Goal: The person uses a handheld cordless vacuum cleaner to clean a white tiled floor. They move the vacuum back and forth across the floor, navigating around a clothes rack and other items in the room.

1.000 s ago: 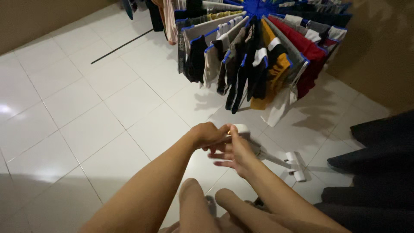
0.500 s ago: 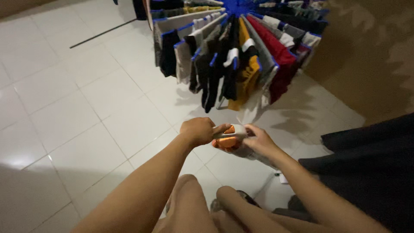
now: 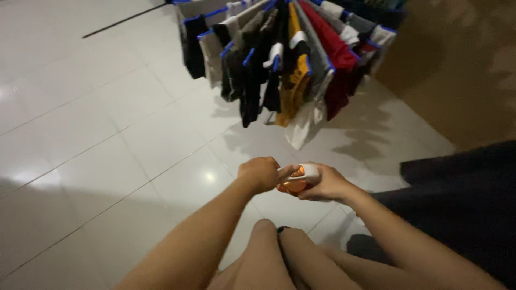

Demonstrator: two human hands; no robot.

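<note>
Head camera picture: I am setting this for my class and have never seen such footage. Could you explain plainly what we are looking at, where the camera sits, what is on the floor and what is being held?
There is no machine here. The camera is worn on a person's head and looks down, so the two bare arms reaching in from the bottom are the wearer's own, and their bare legs show at the bottom edge.

The left hand and the right hand meet in the middle around a small white and orange object. Both sets of fingers close on it; what it is cannot be told.

Below lies a glossy white tiled floor. At the top hangs a round drying rack with blue clips, holding black, grey, yellow and red clothes. Dark fabric lies on the right, beside a brown wall.
</note>
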